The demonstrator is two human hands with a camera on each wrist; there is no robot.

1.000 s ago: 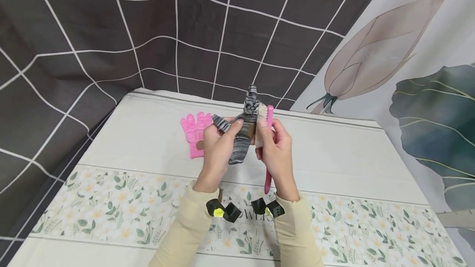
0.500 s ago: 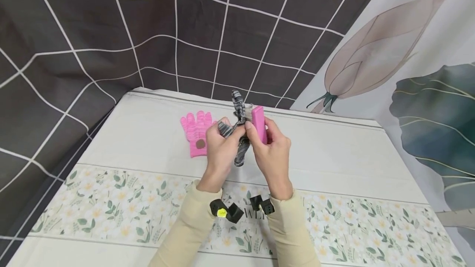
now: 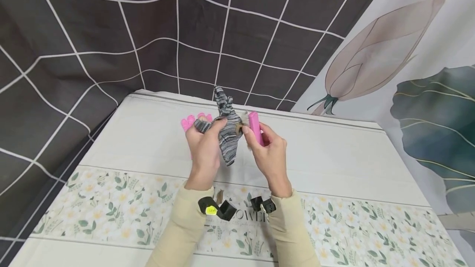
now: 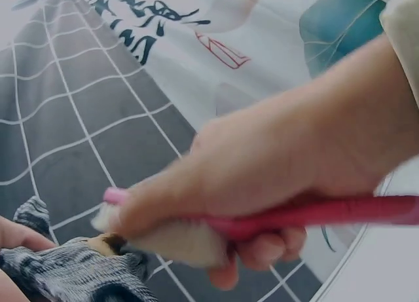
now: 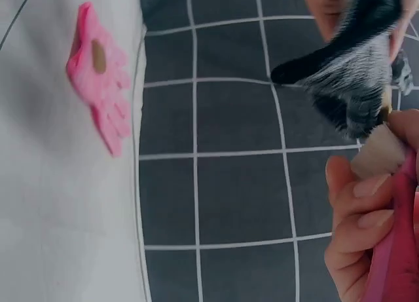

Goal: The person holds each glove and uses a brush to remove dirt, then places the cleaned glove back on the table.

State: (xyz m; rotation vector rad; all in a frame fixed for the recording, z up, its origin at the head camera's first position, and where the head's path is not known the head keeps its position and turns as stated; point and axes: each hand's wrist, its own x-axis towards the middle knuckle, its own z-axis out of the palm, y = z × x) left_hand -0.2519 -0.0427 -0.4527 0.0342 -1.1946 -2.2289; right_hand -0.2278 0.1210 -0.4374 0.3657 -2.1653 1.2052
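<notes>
My left hand [image 3: 204, 147] grips a grey-and-black striped knit glove [image 3: 229, 135], its thumb on top and the fingers behind. The glove hangs bunched above the table, one end pointing up and another down. A tan patch [image 3: 238, 127] shows on its right side. In my right hand [image 3: 269, 151] is a pink brush [image 3: 255, 125] with dense off-white bristles [image 5: 380, 151] turned toward that patch. The bristle tips lie right at the glove's edge. From the left wrist view, the long pink handle [image 4: 327, 213] runs back under the right hand.
A pink knit glove [image 5: 98, 73] lies flat on the table behind the left hand, partly hidden in the head view. The white tablecloth [image 3: 334, 155] carries a floral band near the front. A dark grid-patterned sheet [image 3: 200, 24] rises behind the table.
The left hand has shifted left with the grey glove, covering more of the pink glove. The brush has turned so its pink back faces up, and the tan patch shows again.
</notes>
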